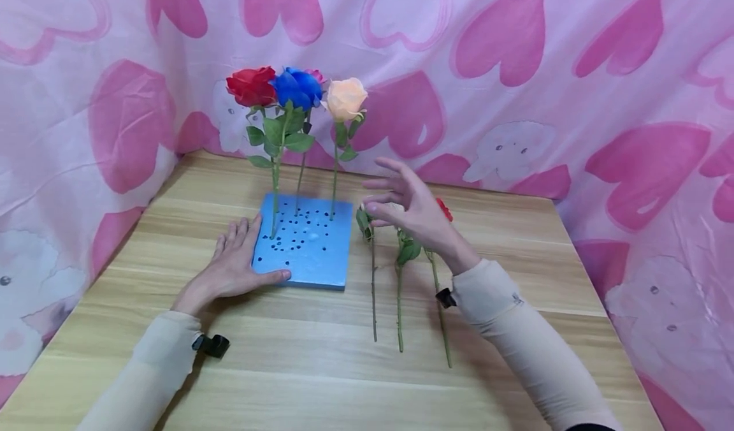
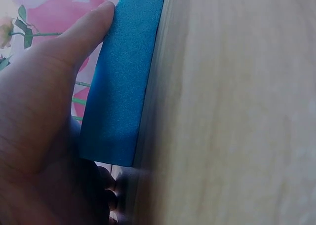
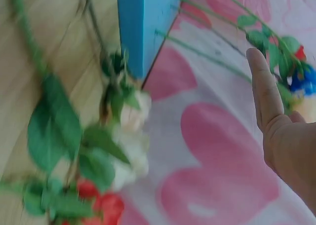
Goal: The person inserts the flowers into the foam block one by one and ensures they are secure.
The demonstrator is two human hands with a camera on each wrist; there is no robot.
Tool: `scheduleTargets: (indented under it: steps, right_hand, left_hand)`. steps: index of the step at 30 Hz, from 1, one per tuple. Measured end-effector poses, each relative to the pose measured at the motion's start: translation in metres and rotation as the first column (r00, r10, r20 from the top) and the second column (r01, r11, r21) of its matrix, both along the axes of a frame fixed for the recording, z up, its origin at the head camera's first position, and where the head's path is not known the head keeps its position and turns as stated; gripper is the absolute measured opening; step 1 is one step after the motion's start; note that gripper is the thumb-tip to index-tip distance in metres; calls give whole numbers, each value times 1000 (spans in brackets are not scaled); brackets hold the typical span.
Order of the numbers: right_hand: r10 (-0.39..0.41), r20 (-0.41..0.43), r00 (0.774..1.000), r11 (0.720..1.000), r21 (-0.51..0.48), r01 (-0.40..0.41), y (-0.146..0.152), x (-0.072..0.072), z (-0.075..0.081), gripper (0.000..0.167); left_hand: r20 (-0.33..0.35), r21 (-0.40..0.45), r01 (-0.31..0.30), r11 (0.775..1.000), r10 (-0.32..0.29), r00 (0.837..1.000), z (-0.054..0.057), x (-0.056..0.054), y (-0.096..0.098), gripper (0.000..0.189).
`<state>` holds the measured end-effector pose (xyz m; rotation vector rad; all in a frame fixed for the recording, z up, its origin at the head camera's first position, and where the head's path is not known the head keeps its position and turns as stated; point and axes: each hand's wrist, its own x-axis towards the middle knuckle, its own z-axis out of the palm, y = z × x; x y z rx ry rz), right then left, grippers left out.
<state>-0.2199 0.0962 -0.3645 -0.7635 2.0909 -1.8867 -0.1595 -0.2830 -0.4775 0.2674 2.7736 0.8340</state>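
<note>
A blue foam block [image 1: 327, 265], dotted with small holes, lies on the table. A red rose [image 1: 251, 87], a blue rose [image 1: 297, 88], a peach rose [image 1: 346, 99] and a partly hidden pink flower [image 1: 315, 75] stand upright in it. My left hand [image 1: 229, 265] rests against the block's left side, fingers outstretched, thumb along the near edge. In the left wrist view the thumb [image 2: 91, 30] touches the block. My right hand [image 1: 410, 211], empty with fingers spread, hovers above several roses lying down. Among their blooms, a white rose [image 3: 129, 153] and a red rose [image 3: 106, 205] show.
Bare stems [image 1: 400, 310] of the lying roses point toward the near side of the wooden table [image 1: 309, 367], right of the block. A pink heart-patterned curtain [image 1: 493, 99] hangs behind the table and along both sides.
</note>
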Motion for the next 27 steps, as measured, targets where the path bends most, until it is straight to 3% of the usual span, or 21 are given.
scheduleTargets:
  steps: [8, 15, 20, 23, 27]
  right_hand:
    - [-156, 24, 987, 988, 18, 156, 53, 6, 4, 76]
    - [-325, 30, 945, 940, 123, 320, 83, 15, 0, 72]
    - [-366, 114, 923, 923, 173, 345, 103, 19, -4, 74]
    - [-387, 178, 905, 906, 254, 338, 113, 23, -8, 76]
    - [-371, 296, 880, 893, 374, 251, 122, 30, -15, 77]
  left_hand:
    - [-4, -2, 2, 1000, -2, 1000, 2, 2, 0, 144]
    - [-2, 1, 6, 1000, -6, 1000, 1, 0, -1, 144]
    - [-2, 1, 8, 1000, -8, 1000, 0, -1, 0, 144]
    - [-3, 1, 10, 1000, -10, 1000, 0, -1, 0, 144]
    - [-6, 3, 9, 1000, -9, 1000, 0, 0, 0, 144]
